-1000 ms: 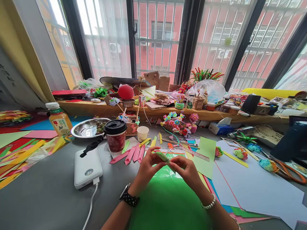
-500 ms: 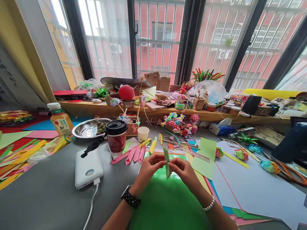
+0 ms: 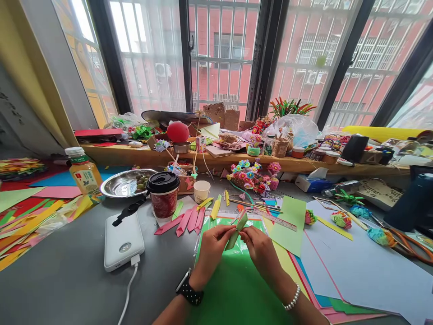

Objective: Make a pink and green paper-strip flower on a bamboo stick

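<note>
Between my two hands is a folded strip of light green paper, tilted with its top toward the right. My left hand pinches it from the left with thumb and fingertips. From the other side my right hand grips its middle, fingertips close to the left ones. Both hands hover over a glossy green folder. Folded pink paper strips with pointed ends lie to the left of my hands, beside yellow folded strips.
A lidded coffee cup, white power bank with cable, juice bottle and metal plate stand left. Behind my hands lie a ruler and paper flowers. Large white sheets and orange-handled scissors lie right.
The green paper strip has turned from nearly upright to a slant leaning right. Both hands have lowered slightly toward me, still pinching it.
</note>
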{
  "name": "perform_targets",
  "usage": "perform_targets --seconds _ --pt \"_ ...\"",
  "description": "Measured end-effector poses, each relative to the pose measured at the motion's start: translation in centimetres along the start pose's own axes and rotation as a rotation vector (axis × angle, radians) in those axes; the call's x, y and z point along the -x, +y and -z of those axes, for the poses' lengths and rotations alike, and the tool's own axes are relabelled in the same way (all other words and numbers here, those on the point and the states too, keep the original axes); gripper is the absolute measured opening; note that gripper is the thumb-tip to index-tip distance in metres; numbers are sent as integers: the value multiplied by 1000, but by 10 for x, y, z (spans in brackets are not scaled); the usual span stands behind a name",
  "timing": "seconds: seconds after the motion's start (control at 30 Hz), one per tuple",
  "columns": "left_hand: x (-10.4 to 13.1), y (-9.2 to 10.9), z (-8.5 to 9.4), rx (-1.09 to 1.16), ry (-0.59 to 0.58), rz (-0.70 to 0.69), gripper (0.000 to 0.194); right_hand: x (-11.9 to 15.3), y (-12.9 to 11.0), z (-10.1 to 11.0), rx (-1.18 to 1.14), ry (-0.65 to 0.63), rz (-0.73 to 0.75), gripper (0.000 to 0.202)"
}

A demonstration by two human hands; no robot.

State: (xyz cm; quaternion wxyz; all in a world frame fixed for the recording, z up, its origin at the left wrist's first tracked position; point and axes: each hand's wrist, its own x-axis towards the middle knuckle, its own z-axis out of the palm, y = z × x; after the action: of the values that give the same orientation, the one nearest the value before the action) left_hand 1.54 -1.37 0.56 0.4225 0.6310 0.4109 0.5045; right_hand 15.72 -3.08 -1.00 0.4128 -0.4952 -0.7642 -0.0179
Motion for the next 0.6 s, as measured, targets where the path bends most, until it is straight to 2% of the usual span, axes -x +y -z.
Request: perform_targets --seconds 0.23,0.6 --pt "2 -3 -4 -75 59 -45 17 2 -5 -9 294 107 118 42" --pt "2 -2 -3 -107 73 -44 14 2 -10 -16 616 128 234 36"
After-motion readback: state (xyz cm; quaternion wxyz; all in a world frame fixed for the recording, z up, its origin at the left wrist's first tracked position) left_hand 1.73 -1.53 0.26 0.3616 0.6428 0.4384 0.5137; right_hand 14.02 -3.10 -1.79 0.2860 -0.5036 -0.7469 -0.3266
